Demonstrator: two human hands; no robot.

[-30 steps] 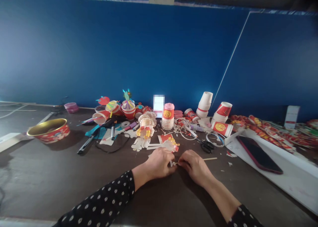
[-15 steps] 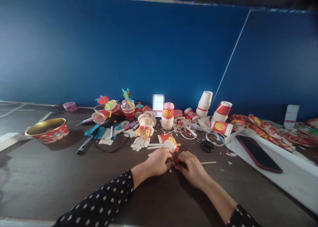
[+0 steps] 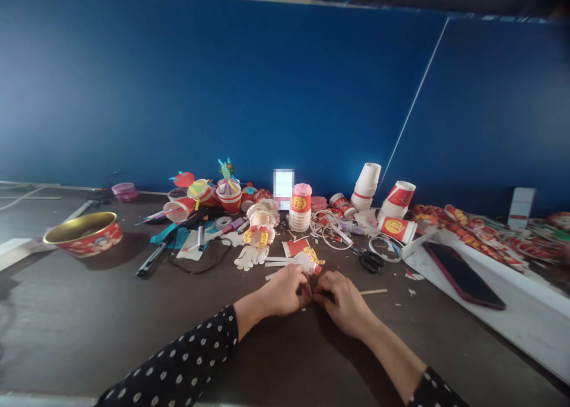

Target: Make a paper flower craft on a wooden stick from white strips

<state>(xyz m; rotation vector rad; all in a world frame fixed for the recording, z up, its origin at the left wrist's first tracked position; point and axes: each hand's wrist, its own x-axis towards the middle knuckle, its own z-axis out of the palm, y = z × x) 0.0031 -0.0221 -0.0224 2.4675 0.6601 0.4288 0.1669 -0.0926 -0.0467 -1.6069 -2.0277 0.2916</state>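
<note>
My left hand (image 3: 287,291) and my right hand (image 3: 342,303) meet close together over the dark table, fingers pinched toward each other. Whatever lies between the fingertips is too small and too hidden to name. A thin pale stick (image 3: 373,292) pokes out beyond my right hand and lies toward the right. Just past my left hand are a white paper piece with a red tip (image 3: 317,269), white paper strips (image 3: 276,259) and a red-and-white paper piece (image 3: 296,248). A paper figure (image 3: 259,221) with a ruffled white top and yellow-patterned parts sits behind them.
Black scissors (image 3: 371,261), a tape roll (image 3: 386,248) and paper cups (image 3: 397,229) are at the right. A phone (image 3: 463,275) rests in a white tray (image 3: 521,330). At left are a gold-rimmed tin (image 3: 86,234), a black-and-grey pen (image 3: 154,259) and a dark cord (image 3: 202,271).
Both hands stay nearly in place, with only slight finger movement. The small white bit below the fingertips shows less now.
</note>
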